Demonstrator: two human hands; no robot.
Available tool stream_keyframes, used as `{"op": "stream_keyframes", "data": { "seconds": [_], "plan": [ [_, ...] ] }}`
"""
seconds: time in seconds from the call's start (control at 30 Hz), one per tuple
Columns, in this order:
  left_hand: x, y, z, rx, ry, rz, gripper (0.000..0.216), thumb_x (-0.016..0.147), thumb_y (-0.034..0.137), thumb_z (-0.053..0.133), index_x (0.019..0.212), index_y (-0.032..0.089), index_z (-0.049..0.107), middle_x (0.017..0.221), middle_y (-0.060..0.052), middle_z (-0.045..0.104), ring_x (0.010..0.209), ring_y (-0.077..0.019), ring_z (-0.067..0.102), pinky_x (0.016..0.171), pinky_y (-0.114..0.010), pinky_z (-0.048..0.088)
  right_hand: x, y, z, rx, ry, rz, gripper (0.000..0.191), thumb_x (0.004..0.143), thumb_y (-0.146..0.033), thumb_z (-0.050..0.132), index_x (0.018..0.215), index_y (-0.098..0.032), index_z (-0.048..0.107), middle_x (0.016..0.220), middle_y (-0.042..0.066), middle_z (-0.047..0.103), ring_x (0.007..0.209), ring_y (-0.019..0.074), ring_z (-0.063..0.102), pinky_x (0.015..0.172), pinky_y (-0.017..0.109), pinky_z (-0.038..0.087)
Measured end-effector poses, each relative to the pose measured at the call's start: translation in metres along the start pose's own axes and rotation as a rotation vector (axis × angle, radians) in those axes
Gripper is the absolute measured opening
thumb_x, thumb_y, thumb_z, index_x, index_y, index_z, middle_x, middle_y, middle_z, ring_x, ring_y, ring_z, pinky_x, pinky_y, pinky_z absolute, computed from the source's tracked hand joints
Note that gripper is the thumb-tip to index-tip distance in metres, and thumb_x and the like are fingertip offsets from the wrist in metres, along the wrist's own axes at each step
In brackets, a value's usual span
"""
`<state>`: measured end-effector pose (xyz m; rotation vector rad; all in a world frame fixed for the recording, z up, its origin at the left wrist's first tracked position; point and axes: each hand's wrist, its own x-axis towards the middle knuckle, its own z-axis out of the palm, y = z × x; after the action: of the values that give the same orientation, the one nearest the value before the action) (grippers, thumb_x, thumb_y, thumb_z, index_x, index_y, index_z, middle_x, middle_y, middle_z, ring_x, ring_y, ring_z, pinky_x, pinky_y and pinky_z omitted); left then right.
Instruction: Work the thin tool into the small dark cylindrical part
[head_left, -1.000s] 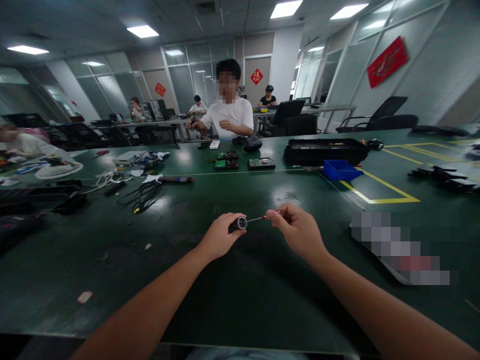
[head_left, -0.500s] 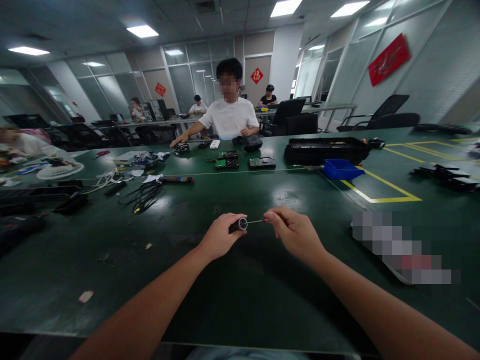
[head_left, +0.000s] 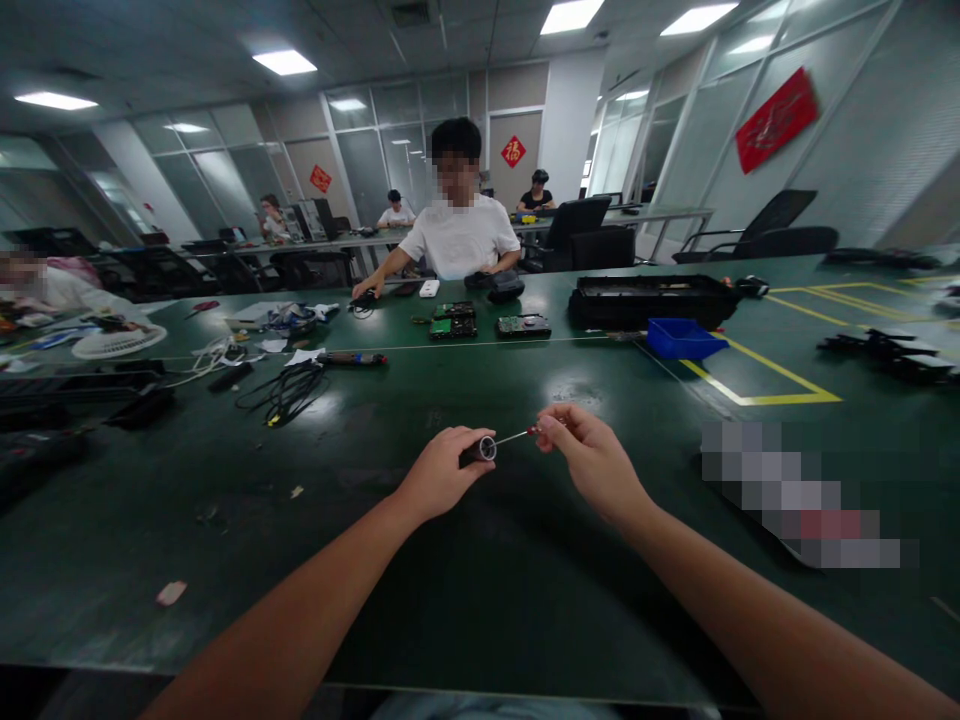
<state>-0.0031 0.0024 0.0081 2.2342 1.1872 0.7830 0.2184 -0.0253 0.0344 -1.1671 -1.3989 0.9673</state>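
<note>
My left hand (head_left: 441,470) is closed around a small dark cylinder (head_left: 480,450) with a silvery round end facing right. My right hand (head_left: 592,458) pinches the red handle of a thin screwdriver (head_left: 517,436). Its metal shaft runs left and its tip meets the cylinder's end. Both hands hover just above the dark green table (head_left: 465,580), near its middle.
Across the table sits a person in a white shirt (head_left: 459,235) with circuit boards (head_left: 454,322) in front. A blue bin (head_left: 681,340) and a black tray (head_left: 651,298) lie at the right, tangled cables (head_left: 285,390) at the left. A yellow-taped rectangle (head_left: 757,375) marks the right side.
My right hand has tilted the screwdriver slightly upward while the tip stays at the cylinder. The person opposite lowered an arm and reached out onto the table at the left.
</note>
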Motion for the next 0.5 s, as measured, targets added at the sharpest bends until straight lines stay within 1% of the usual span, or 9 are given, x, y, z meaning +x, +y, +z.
{"op": "stream_keyframes", "data": {
  "seconds": [0.07, 0.13, 0.23, 0.3, 0.37, 0.43, 0.5],
  "plan": [
    [0.0, 0.002, 0.0, -0.01, 0.009, -0.006, 0.04, 0.087, 0.024, 0.068, 0.127, 0.026, 0.06, 0.115, -0.003, 0.065, 0.11, -0.0225, 0.056, 0.098, -0.038, 0.043, 0.004, 0.003, 0.001, 0.165, 0.033, 0.079, 0.022, 0.087, -0.04, 0.062, 0.091, -0.019, 0.066, 0.082, 0.003, 0.065, 0.075, 0.0166, 0.06, 0.076, 0.033, 0.049],
    [-0.001, 0.004, 0.0, -0.017, 0.012, 0.001, 0.041, 0.088, 0.025, 0.067, 0.128, 0.027, 0.059, 0.115, -0.003, 0.064, 0.11, -0.0226, 0.056, 0.098, -0.038, 0.043, 0.007, 0.005, 0.002, 0.343, 0.081, 0.207, 0.021, 0.087, -0.038, 0.063, 0.089, -0.018, 0.067, 0.08, 0.003, 0.065, 0.073, 0.0157, 0.06, 0.074, 0.032, 0.051],
    [0.0, 0.005, -0.001, -0.01, 0.007, 0.038, 0.041, 0.089, 0.025, 0.066, 0.129, 0.027, 0.059, 0.115, -0.004, 0.064, 0.11, -0.0226, 0.056, 0.099, -0.039, 0.042, 0.011, 0.008, 0.001, 0.54, 0.099, 0.413, 0.019, 0.091, -0.032, 0.057, 0.082, -0.017, 0.065, 0.072, 0.002, 0.06, 0.063, 0.0136, 0.057, 0.068, 0.031, 0.051],
    [0.0, 0.004, -0.002, 0.006, 0.007, 0.062, 0.041, 0.089, 0.024, 0.066, 0.129, 0.027, 0.059, 0.116, -0.004, 0.064, 0.11, -0.0224, 0.056, 0.1, -0.039, 0.041, 0.013, 0.009, 0.0, 0.612, 0.098, 0.501, 0.021, 0.093, -0.028, 0.053, 0.078, -0.017, 0.063, 0.067, 0.001, 0.056, 0.057, 0.012, 0.053, 0.066, 0.03, 0.052],
    [0.0, 0.002, -0.003, 0.023, 0.011, 0.07, 0.041, 0.089, 0.024, 0.067, 0.129, 0.028, 0.058, 0.117, -0.003, 0.064, 0.11, -0.0219, 0.056, 0.1, -0.039, 0.041, 0.014, 0.01, -0.001, 0.631, 0.11, 0.508, 0.02, 0.092, -0.027, 0.055, 0.076, -0.018, 0.063, 0.066, 0.0, 0.055, 0.056, 0.0118, 0.051, 0.065, 0.031, 0.052],
    [0.0, 0.0, -0.003, 0.038, 0.005, 0.065, 0.042, 0.089, 0.024, 0.067, 0.129, 0.028, 0.058, 0.116, -0.003, 0.064, 0.109, -0.0217, 0.056, 0.099, -0.039, 0.041, 0.014, 0.012, -0.001, 0.599, 0.132, 0.44, 0.016, 0.089, -0.029, 0.059, 0.078, -0.018, 0.063, 0.068, 0.001, 0.057, 0.059, 0.0131, 0.053, 0.065, 0.031, 0.053],
    [0.0, 0.0, -0.003, 0.043, 0.0, 0.051, 0.043, 0.089, 0.024, 0.067, 0.13, 0.029, 0.058, 0.115, -0.003, 0.064, 0.108, -0.0214, 0.056, 0.098, -0.039, 0.041, 0.014, 0.015, 0.0, 0.53, 0.159, 0.338, 0.014, 0.086, -0.032, 0.064, 0.08, -0.019, 0.064, 0.071, 0.002, 0.059, 0.063, 0.0145, 0.055, 0.066, 0.032, 0.053]
  ]
}}
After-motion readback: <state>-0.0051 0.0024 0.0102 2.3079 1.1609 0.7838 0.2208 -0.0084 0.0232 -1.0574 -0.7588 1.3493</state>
